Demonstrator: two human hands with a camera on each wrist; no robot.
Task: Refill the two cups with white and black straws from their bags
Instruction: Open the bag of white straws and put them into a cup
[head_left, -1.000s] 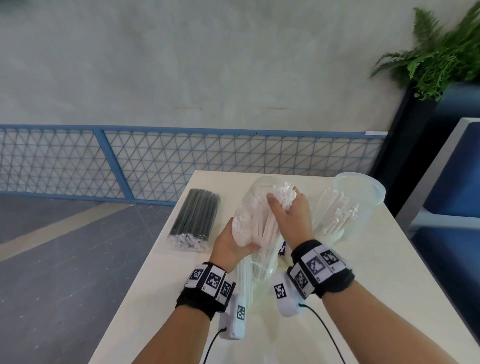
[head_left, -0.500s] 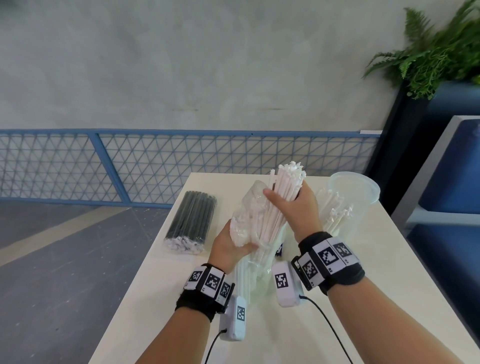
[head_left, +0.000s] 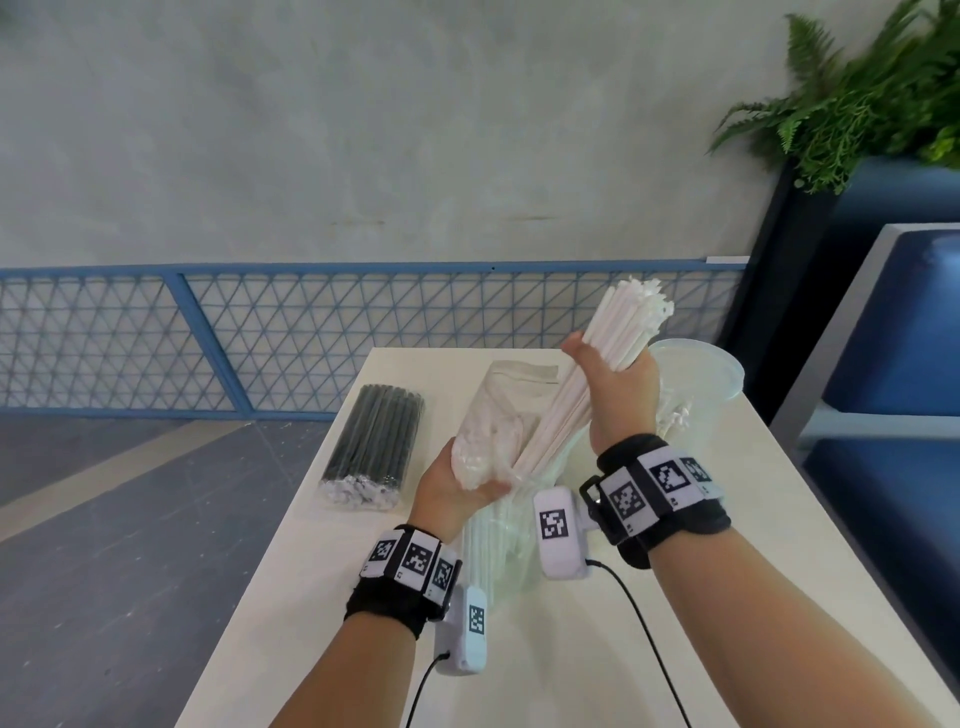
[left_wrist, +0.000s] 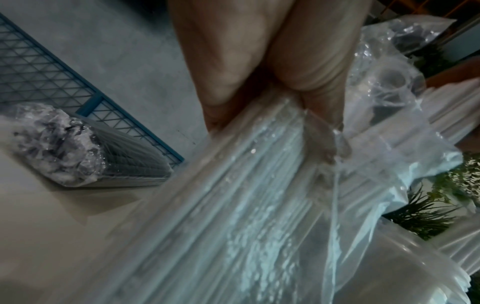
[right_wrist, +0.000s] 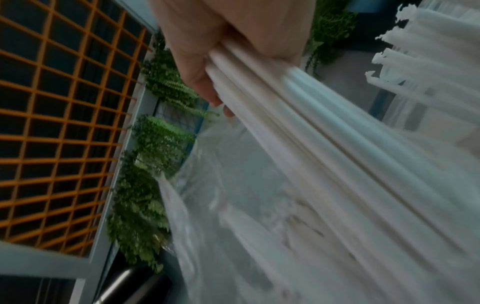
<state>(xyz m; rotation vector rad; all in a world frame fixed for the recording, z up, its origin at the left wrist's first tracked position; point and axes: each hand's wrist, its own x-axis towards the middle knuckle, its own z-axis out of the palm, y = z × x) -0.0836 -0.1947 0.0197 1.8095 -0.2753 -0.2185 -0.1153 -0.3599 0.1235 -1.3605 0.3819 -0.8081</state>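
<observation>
Right hand (head_left: 618, 395) is wrapped round a bundle of white paper-wrapped straws (head_left: 613, 353), held slanted, lower ends inside the clear crinkled plastic bag (head_left: 498, 421). The bag is gripped at its middle by the left hand (head_left: 452, 488), above the pale counter (head_left: 753, 545). A clear plastic cup (head_left: 701, 364) holding some white straws is seen just right. A sealed bag of black straws (head_left: 374, 447) lies flat to the left.
</observation>
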